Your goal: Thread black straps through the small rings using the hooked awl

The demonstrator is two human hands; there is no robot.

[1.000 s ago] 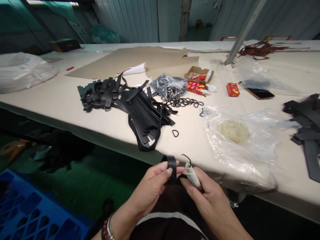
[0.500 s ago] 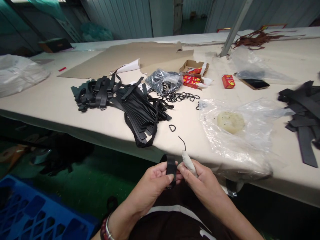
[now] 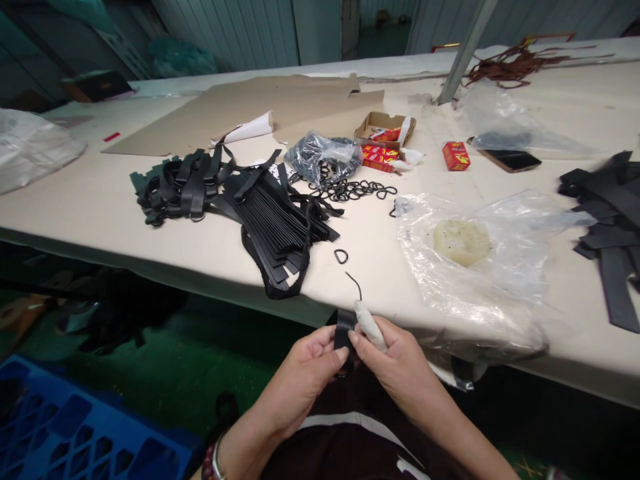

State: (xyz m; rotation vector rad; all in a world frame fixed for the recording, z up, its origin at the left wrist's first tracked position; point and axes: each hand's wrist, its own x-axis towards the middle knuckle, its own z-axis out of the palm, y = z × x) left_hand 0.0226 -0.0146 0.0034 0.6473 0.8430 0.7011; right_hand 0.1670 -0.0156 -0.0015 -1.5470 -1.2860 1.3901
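My left hand is closed on a black strap folded into a loop, the thumb pressing its lower part. In my right hand lies a hook-like tool with a pale wrapped handle and a thin, curved dark tip pointing away from me. My right thumb touches the strap. Beyond the tip, on the table, is a single black D-ring. A fanned stack of black straps lies to its left, beside a pile of looped straps with rings. The underside of the held strap is partly hidden by my fingers.
More D-rings spill beside a plastic bag. Red boxes, a phone and a clear bag with a yellowish lump lie on the table. Black straps are at right. A blue pallet stands below left.
My right hand has moved left with the tool, and its thumb now rests on the strap in my left hand. The view has shifted slightly.
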